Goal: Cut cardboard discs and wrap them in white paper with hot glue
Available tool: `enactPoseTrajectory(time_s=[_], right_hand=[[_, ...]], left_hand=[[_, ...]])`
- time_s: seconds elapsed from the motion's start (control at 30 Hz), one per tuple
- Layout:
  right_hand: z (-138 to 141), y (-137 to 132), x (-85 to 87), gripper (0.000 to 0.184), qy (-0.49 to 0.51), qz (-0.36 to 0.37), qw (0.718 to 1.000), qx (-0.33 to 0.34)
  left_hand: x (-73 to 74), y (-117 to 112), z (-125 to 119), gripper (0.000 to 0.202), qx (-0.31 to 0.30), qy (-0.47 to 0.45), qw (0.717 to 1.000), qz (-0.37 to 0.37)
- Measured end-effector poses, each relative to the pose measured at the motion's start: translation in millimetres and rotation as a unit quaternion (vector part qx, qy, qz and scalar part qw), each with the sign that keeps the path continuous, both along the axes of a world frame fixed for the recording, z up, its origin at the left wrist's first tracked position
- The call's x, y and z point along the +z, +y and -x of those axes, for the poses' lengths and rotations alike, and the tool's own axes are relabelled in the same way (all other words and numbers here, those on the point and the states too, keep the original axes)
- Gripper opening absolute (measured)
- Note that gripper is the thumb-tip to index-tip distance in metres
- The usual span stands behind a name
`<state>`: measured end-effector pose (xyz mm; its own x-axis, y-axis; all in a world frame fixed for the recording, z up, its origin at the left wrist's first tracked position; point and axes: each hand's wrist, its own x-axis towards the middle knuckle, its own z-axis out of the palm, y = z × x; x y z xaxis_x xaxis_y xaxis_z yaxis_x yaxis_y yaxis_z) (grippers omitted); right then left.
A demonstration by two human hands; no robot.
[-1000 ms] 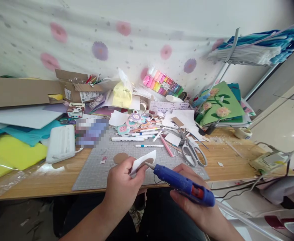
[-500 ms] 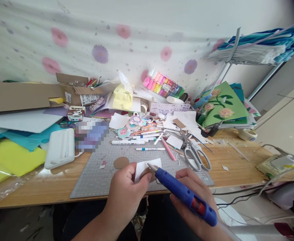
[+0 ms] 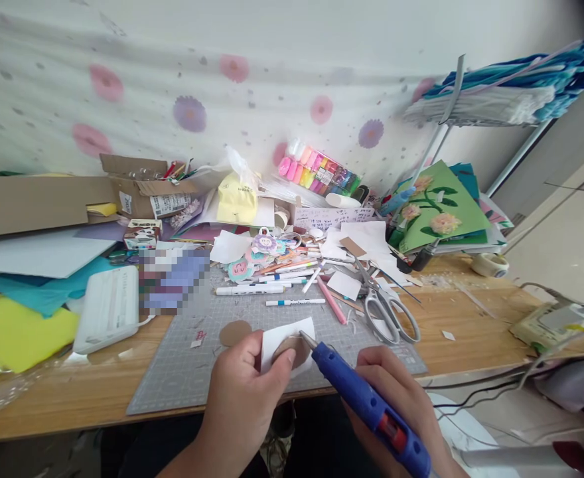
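Observation:
My left hand [image 3: 245, 398] pinches a small white paper piece [image 3: 287, 334] with a brown cardboard disc [image 3: 292, 352] on its face, held just above the near edge of the grey cutting mat [image 3: 187, 372]. My right hand [image 3: 401, 405] grips a blue hot glue gun [image 3: 369, 405]. The gun's metal nozzle touches the upper right edge of the brown disc. A second brown disc [image 3: 235, 332] lies on the mat to the left of the paper piece.
Scissors [image 3: 386, 309], several markers [image 3: 294, 302] and paper scraps litter the mat's far side. A white box [image 3: 107, 309] and coloured sheets [image 3: 18, 332] lie at left, a green flower card [image 3: 434, 206] and tape roll [image 3: 491, 264] at right. Cables [image 3: 496, 382] run off the right edge.
The white paper piece has turned to face me, showing the brown disc, and the glue gun nozzle has come onto the disc. Both hands sit slightly lower in view.

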<state>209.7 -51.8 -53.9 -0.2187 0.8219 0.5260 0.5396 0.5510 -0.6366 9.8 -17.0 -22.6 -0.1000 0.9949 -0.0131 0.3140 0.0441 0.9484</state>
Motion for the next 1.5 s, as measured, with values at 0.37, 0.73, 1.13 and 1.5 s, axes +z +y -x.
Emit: enactPoseTrajectory(time_s=[0.37, 0.73, 1.13, 1.5], right_hand=[[1.5, -2.8, 0.4, 0.014, -0.042, 0.016, 0.999, 0.003], [3.5, -1.4, 15.6, 0.011, 0.001, -0.005, 1.0, 0.011], [-1.9, -1.7, 16.6, 0.017, -0.015, 0.025, 0.999, 0.021], [-6.6, -1.7, 15.3, 0.019, -0.021, 0.029, 0.999, 0.011]], left_hand=[[1.1, -3.8, 0.6, 0.028, -0.01, -0.006, 1.0, 0.008], [-7.5, -5.5, 7.1, 0.02, -0.004, 0.042, 0.998, -0.05], [-7.2, -7.7, 10.7, 0.021, -0.009, 0.014, 0.999, -0.037], [-0.2, -3.2, 10.9, 0.022, -0.016, -0.169, 0.986, 0.011]])
